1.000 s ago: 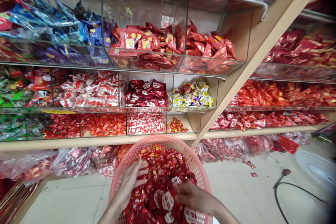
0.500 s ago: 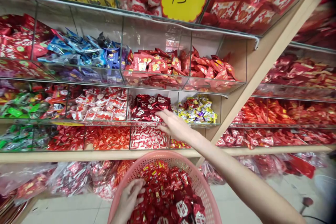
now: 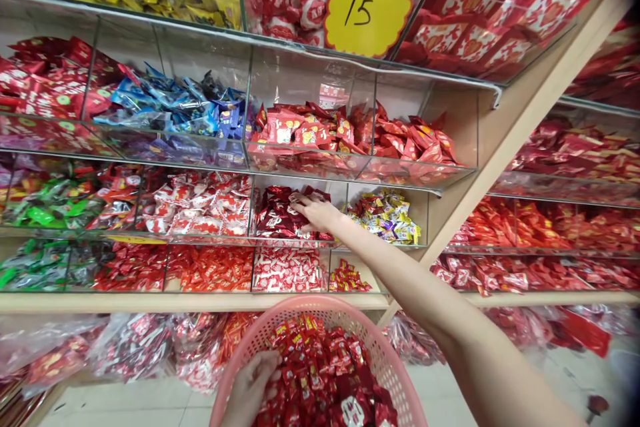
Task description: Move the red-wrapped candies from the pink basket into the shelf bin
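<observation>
My right hand [image 3: 319,213] reaches into a shelf compartment, its fingers stretched over dark red wrapped candies [image 3: 276,213] and touching the pile. Nothing shows gripped in it. Below stands a pink plastic basket [image 3: 395,360] with a perforated wall, holding many red wrapped candies [image 3: 313,363]; larger dark red packets [image 3: 353,410] lie at its near side. My left hand [image 3: 256,380] rests over the basket's left side, fingers loosely bent and apart above the candies inside. No candy is visible in its grasp.
Clear dividers part the shelves of candies. Yellow-wrapped candies [image 3: 393,217] lie right of my right hand, white-and-red ones [image 3: 200,203] left. A price card [image 3: 369,10] reading 15 hangs above. A slanting wooden post [image 3: 493,160] stands at right. Bagged candies [image 3: 133,347] sit under the shelf.
My right hand has moved up and inward from the compartment's front edge onto the dark red candies. My left hand stays at the basket, its fingers slightly more bent. The view has shifted slightly.
</observation>
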Demonstrator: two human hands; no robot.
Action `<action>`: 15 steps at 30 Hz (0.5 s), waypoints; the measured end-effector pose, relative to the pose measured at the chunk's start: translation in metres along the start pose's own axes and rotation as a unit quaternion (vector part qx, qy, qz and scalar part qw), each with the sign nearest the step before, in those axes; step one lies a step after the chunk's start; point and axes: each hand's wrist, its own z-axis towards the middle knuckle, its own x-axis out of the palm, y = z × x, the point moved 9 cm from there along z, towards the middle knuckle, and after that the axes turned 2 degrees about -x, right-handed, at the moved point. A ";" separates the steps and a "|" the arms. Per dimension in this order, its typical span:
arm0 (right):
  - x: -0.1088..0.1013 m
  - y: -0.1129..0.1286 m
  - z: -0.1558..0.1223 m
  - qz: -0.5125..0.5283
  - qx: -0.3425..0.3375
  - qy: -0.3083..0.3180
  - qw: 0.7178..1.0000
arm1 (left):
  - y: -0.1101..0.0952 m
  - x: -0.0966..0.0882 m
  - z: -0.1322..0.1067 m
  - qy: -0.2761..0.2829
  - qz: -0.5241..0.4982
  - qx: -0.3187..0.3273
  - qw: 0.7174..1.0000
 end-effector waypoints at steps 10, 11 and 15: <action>0.000 0.011 0.008 -0.041 0.014 -0.028 0.999 | 0.007 0.004 0.005 0.020 0.006 -0.002 1.000; 0.000 0.013 0.009 -0.042 0.022 -0.030 0.998 | 0.008 0.004 0.005 0.022 0.005 -0.002 1.000; -0.001 0.013 0.015 -0.039 0.046 -0.041 0.997 | 0.007 0.004 0.004 0.019 -0.003 -0.003 1.000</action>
